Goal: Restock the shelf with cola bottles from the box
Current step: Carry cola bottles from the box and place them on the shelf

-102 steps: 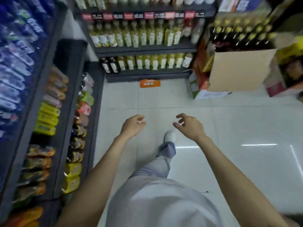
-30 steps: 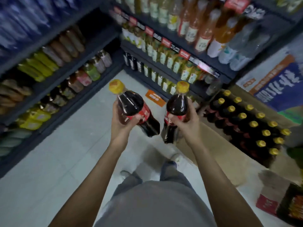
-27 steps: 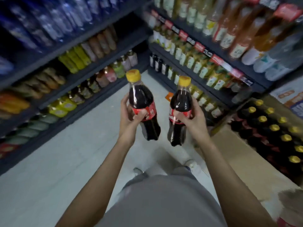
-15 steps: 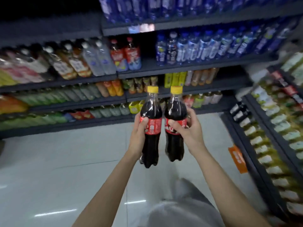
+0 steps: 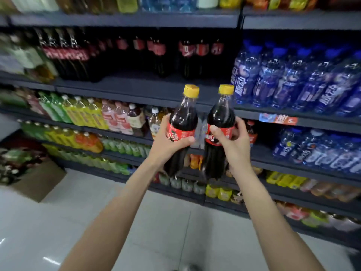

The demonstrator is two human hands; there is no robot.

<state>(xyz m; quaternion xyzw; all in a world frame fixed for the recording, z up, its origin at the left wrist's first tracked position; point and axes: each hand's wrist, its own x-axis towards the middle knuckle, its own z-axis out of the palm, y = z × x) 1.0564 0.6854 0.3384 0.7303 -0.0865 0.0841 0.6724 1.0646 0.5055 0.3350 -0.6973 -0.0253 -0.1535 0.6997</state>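
Note:
My left hand (image 5: 166, 142) grips a cola bottle (image 5: 182, 122) round its red label; the bottle has a yellow cap and leans slightly right. Beside it, my right hand (image 5: 234, 145) grips a second cola bottle (image 5: 219, 122) the same way, held upright. Both bottles hang in the air in front of the dark shelf unit. The shelf board (image 5: 136, 87) above them carries a row of cola bottles (image 5: 156, 53) at its back, with bare board in front of them. The box is out of view.
Blue drink bottles (image 5: 293, 79) fill the shelves to the right. Yellow and green drinks (image 5: 82, 114) line the lower shelves to the left. A brown cardboard box (image 5: 37, 180) stands on the floor at lower left. Pale tiled floor (image 5: 97, 212) lies below.
I have turned from the box towards the shelves, both bottles held up. Since half a second ago the view has closed in and lifted to the cola shelf.

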